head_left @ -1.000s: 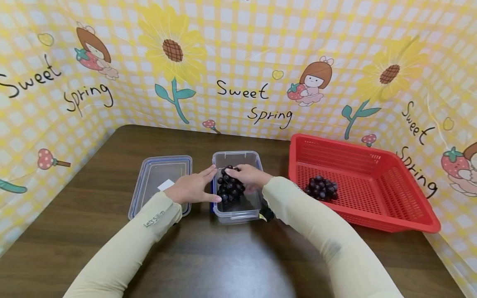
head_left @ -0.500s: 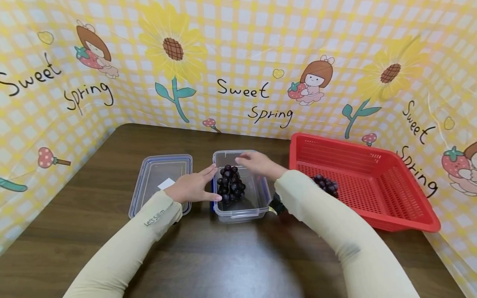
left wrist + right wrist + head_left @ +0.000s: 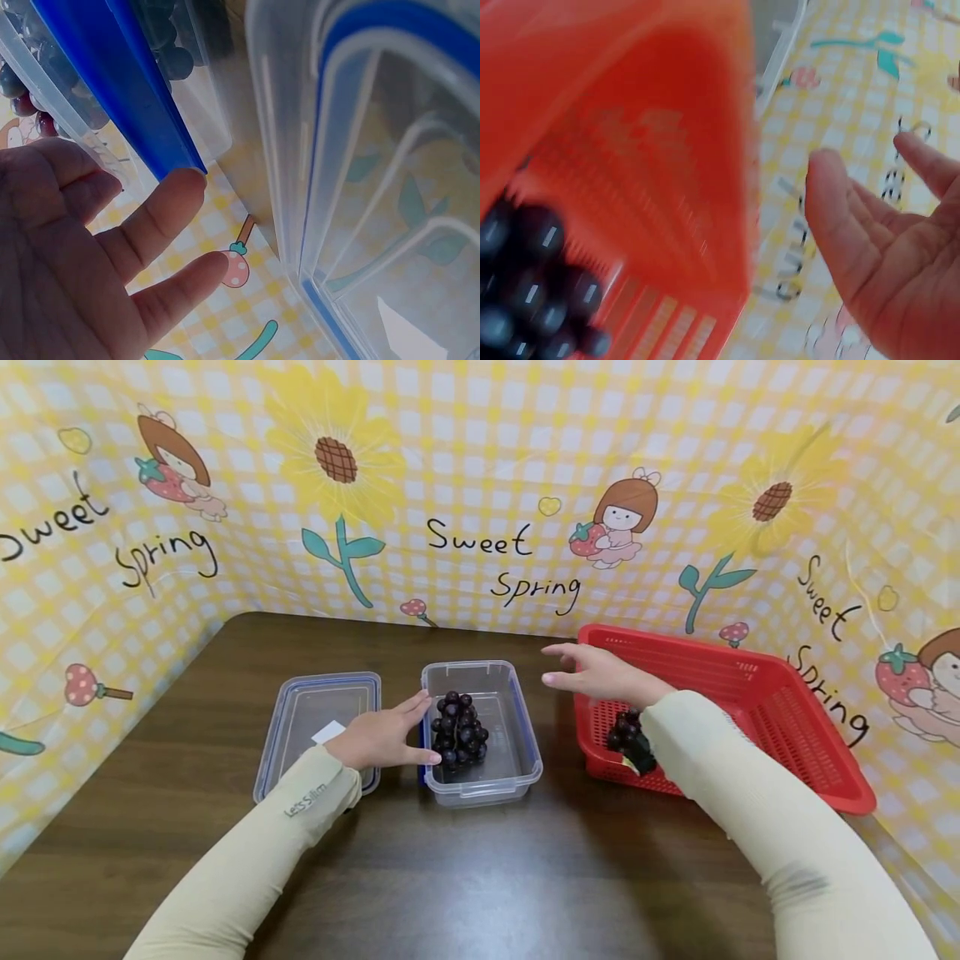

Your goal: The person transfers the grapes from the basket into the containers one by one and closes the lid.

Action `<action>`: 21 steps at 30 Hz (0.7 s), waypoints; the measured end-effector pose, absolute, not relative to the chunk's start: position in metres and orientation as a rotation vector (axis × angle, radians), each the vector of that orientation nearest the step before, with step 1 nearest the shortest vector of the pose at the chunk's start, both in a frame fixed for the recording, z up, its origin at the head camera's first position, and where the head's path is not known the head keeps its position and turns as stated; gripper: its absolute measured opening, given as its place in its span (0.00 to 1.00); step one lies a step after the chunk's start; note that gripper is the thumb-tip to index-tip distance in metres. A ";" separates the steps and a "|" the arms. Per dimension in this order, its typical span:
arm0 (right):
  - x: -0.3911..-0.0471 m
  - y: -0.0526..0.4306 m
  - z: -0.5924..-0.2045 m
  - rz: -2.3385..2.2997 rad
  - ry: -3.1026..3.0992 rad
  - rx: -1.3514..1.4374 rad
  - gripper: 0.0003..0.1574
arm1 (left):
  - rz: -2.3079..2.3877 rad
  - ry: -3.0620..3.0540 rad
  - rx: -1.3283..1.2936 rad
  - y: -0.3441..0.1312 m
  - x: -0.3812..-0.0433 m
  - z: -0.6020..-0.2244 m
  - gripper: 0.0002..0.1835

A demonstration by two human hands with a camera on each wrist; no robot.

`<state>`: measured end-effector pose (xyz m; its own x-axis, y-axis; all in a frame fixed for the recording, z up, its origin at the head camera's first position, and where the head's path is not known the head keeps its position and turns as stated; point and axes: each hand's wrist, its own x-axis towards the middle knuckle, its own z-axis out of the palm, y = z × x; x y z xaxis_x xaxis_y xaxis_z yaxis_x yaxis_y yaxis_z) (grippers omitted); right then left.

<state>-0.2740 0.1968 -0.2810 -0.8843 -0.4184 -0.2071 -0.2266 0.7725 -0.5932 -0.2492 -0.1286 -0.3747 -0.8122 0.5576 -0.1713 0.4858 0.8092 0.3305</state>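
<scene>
A bunch of dark grapes [image 3: 459, 732] lies along the left side of a clear plastic container [image 3: 517, 774]. My left hand [image 3: 384, 735] rests at that container's left rim with its fingers spread. In the left wrist view its fingertips meet the blue side clip [image 3: 142, 97]. My right hand [image 3: 603, 675] hangs over the left rim of a red plastic basket [image 3: 750, 687], fingers extended and nothing in them. A second bunch of dark grapes [image 3: 624, 731] sits in the basket, partly hidden by the right wrist and its camera; the right wrist view shows these grapes [image 3: 532, 289] closer.
A clear lid [image 3: 288, 739] with a blue seal and a white label [image 3: 327, 732] lies on the brown table [image 3: 480, 877], left of the container. Yellow checked cloth [image 3: 480, 460] stands around the table's back and sides.
My right hand has let go of the grapes in the container and moved right, out over the basket. The left hand has stayed at the container's rim.
</scene>
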 end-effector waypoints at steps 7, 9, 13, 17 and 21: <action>-0.263 0.238 -0.278 -0.859 2.616 -0.426 0.38 | 0.405 2.731 0.797 -0.129 -0.249 -0.375 0.52; -0.259 0.249 -0.279 -0.876 2.605 -0.401 0.39 | 0.409 2.731 0.796 -0.129 -0.250 -0.375 0.52; -0.250 0.272 -0.279 -0.880 2.612 -0.375 0.40 | 0.414 2.734 0.795 -0.129 -0.250 -0.375 0.52; -0.242 0.297 -0.276 -0.888 2.594 -0.333 0.42 | 0.421 2.735 0.785 -0.130 -0.249 -0.375 0.52; -0.236 0.325 -0.271 -0.940 2.543 -0.296 0.43 | 0.431 2.735 0.783 -0.129 -0.248 -0.375 0.52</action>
<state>-0.2358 0.3253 -0.2706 -0.8928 -0.3328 -0.3035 -0.0553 0.7497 -0.6595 -0.2485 -0.1292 -0.3747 -0.8196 0.5477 -0.1681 0.4694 0.8102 0.3511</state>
